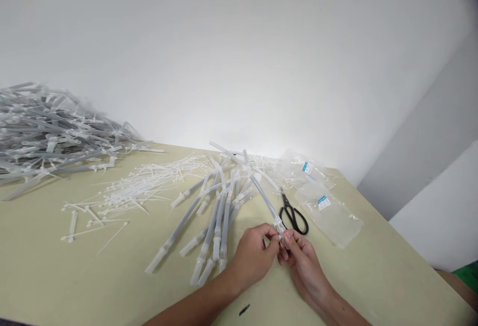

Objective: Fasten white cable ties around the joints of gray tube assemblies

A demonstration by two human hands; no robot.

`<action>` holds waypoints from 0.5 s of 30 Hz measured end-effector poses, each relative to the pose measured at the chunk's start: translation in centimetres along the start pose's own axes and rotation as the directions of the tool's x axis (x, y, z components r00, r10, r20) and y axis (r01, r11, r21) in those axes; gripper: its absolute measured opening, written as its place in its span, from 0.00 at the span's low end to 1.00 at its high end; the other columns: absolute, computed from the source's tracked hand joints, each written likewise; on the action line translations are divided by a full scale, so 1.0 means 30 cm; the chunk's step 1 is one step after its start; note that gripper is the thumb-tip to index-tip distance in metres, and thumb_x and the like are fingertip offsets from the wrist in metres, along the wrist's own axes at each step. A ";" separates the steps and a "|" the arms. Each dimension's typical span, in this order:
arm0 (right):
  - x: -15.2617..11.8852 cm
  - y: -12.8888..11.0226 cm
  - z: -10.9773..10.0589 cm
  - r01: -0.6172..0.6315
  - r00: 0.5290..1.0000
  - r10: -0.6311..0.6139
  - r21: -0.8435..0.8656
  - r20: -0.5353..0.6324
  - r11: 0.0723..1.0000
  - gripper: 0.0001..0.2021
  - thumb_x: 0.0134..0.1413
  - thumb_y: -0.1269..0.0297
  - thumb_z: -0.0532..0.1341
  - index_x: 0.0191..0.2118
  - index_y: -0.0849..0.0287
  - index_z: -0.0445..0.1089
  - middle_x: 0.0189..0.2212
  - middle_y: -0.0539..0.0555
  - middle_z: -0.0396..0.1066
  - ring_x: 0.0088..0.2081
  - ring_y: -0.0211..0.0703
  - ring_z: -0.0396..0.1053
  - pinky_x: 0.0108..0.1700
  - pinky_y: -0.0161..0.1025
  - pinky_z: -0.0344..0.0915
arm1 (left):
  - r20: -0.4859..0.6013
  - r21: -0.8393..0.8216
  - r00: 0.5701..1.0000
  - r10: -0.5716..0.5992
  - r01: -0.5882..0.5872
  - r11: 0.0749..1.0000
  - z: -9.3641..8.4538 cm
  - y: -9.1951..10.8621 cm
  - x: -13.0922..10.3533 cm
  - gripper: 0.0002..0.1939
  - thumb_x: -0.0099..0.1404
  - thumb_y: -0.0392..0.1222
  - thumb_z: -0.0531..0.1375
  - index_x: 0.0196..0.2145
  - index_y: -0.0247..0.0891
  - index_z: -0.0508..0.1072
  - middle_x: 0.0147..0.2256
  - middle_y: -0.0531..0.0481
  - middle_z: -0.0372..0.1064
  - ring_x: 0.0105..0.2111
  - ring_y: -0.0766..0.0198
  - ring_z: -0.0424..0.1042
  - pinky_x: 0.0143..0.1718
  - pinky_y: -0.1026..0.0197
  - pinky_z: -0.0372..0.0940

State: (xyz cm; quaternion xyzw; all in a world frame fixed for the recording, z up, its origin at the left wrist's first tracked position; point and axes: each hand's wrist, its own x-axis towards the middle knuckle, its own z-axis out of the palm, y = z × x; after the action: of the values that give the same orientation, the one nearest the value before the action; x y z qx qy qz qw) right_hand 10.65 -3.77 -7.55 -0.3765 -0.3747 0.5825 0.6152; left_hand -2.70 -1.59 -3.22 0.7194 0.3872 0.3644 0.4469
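My right hand (304, 261) is closed around the near end of a clear plastic tube (266, 197), thumb on top at the fitting. The tube slants up and away to the left, its far end close to other tubes. My left hand (257, 251) is closed in a pinch against that same fitting. What its fingertips hold is too small and covered to make out. Left of my hands lies a loose bunch of similar tubes (220, 211) with whitish end pieces. Black-handled scissors (295, 219) rest just behind my right hand.
White cable ties (138, 189) are spread over the table (93, 286) on the left. A large heap of tube assemblies (56, 132) stands at the far left by the wall. Clear bags (336, 219) with blue-and-white labels lie at right. A small black mark or scrap (244, 309) is in front.
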 end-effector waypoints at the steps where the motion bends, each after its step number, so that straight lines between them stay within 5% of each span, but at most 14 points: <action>1: 0.000 0.000 -0.002 0.000 1.000 0.000 0.000 -0.001 1.000 0.15 0.53 0.54 0.61 0.25 0.60 0.67 0.18 0.47 0.59 0.21 0.35 0.54 0.25 0.34 0.55 | -0.001 -0.003 1.000 -0.002 0.002 1.000 0.001 0.001 -0.001 0.13 0.64 0.39 0.49 0.27 0.37 0.71 0.24 0.53 0.73 0.23 0.69 0.68 0.27 0.68 0.58; 15: 0.001 0.005 0.001 -0.007 1.000 0.008 -0.065 0.023 0.998 0.15 0.56 0.54 0.59 0.24 0.59 0.65 0.16 0.46 0.58 0.20 0.34 0.54 0.24 0.34 0.54 | 0.006 -0.027 1.000 -0.026 0.026 0.999 -0.004 -0.022 -0.001 0.12 0.64 0.40 0.49 0.27 0.37 0.69 0.23 0.51 0.73 0.22 0.66 0.68 0.30 0.65 0.60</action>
State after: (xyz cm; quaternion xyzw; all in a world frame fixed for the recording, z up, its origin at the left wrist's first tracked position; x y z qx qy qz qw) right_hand 10.56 -3.72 -7.66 -0.3908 -0.3989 0.5767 0.5962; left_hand -2.98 -1.37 -3.80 0.7092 0.3904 0.3617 0.4625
